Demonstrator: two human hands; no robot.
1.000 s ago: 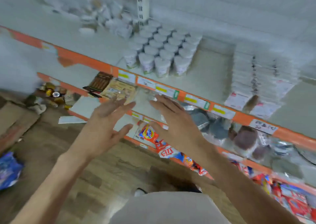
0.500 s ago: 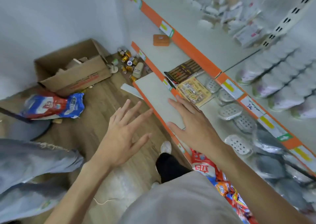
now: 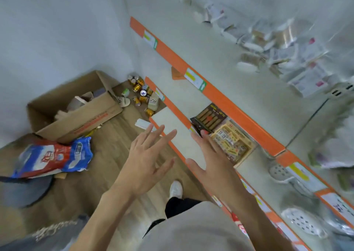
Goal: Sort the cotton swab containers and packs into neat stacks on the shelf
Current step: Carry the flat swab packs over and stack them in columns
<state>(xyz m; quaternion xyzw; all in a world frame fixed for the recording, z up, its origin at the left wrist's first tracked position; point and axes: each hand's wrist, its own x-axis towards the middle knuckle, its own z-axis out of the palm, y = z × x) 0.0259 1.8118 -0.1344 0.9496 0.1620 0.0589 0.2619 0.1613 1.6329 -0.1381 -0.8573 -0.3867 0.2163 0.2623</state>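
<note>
- Plain pale wall [image 3: 57, 30] meets a wood-plank floor [image 3: 107, 151].
- White shelves [image 3: 239, 63] with orange front edges [image 3: 220, 95] run diagonally along the right.
- An open cardboard box [image 3: 76, 116] stands in the corner.
- Soft, even light.

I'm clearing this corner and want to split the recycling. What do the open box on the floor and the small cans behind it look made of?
The box looks like brown corrugated cardboard, matte, with folded flaps and red print along one side. The cans look like metal: gold, shiny, with one bright silvery top showing. They are too small to be sure.
</note>
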